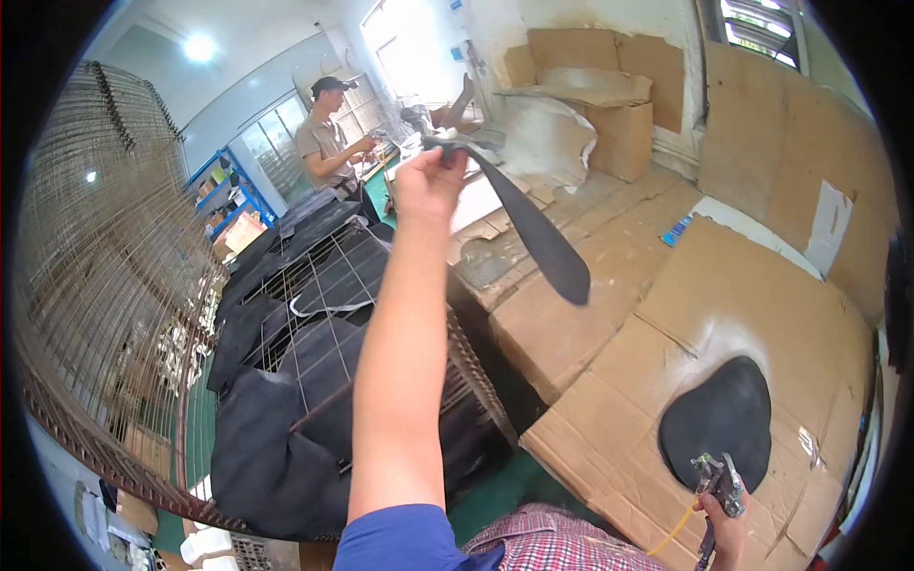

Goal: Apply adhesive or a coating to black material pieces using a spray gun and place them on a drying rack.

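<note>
- Tall wire racks (95, 285) crowd the left, too many to count.
- One cardboard sheet (609, 428) at right carries one dark rounded piece (719, 409).
- One wire rack (476, 381) at centre bears several overlapping dark sheets (252, 438).
- One co-worker (324, 143) in a cap is beyond.
- One long dark flap (538, 228) hangs from the pinched left hand (430, 181).
- Hands well apart; the right hand (729, 528) grips one spray gun (728, 490) by the rounded piece.
- One blue item (676, 231): markings too small to read.
</note>
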